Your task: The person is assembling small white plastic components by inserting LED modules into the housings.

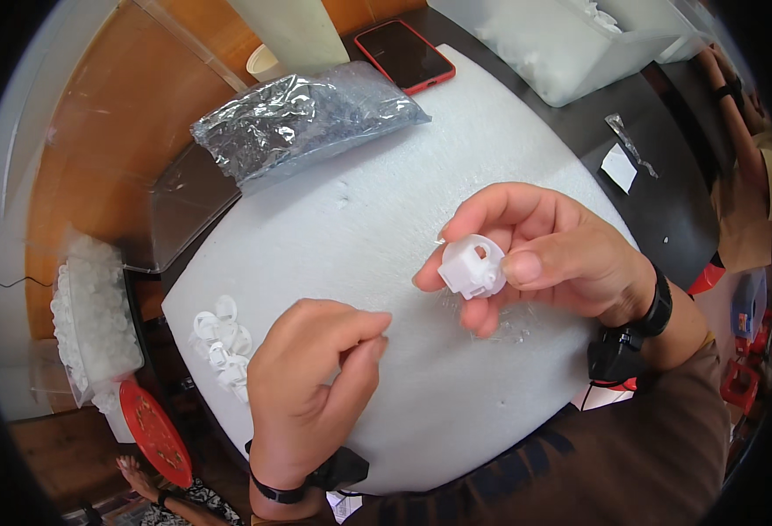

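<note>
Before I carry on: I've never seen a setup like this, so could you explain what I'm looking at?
There is no machine here, just a person's two bare hands. The single picture comes from the left of two wide fisheye cameras on that person's head, looking down, so straight edges bend toward the rim.

The right hand holds a white plastic disc-shaped part with a boxy projection. The left hand is loosely curled nearby, with nothing visible in its grip.

On the pale, foam-like sheet lie a small pile of white plastic parts at the left and a shiny, translucent grey plastic bag toward the far side. Beside the bag is a dark-screened phone in a red case.
</note>
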The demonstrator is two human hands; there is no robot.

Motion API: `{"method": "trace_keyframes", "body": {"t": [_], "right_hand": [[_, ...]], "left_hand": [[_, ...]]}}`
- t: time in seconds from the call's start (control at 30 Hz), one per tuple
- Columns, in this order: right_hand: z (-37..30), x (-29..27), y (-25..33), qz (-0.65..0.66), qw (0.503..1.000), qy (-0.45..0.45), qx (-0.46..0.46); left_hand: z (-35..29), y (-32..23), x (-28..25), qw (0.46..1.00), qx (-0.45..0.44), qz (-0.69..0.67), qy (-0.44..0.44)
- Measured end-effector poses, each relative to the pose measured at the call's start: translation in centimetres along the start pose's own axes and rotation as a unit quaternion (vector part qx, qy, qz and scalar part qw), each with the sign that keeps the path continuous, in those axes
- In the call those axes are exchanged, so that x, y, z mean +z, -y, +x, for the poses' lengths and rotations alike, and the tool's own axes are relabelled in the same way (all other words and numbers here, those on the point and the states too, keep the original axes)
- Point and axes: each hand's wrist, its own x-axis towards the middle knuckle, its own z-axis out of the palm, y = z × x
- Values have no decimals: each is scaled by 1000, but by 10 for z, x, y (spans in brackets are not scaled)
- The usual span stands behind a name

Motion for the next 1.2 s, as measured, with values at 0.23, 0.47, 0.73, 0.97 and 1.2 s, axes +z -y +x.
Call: {"method": "trace_keyframes", "body": {"t": [0.23, 0.47, 0.73, 0.97, 1.2], "right_hand": [[-2, 6, 0, 6, 998, 31, 45], [-1, 4, -12, 24, 998, 39, 42], [-1, 9, -16, 19, 998, 38, 39], [-3, 10, -16, 8, 998, 35, 49], [-2, 10, -17, 3, 998, 40, 45]], "left_hand": [[-7, -17, 9, 895, -135, -417, -87], [-13, -6, 21, 829, -73, -552, -59], [-11, -18, 30, 868, -79, -478, -105], [-11, -14, 32, 897, -45, -427, -107], [-12, -9, 33, 880, -3, -464, -101]]}}
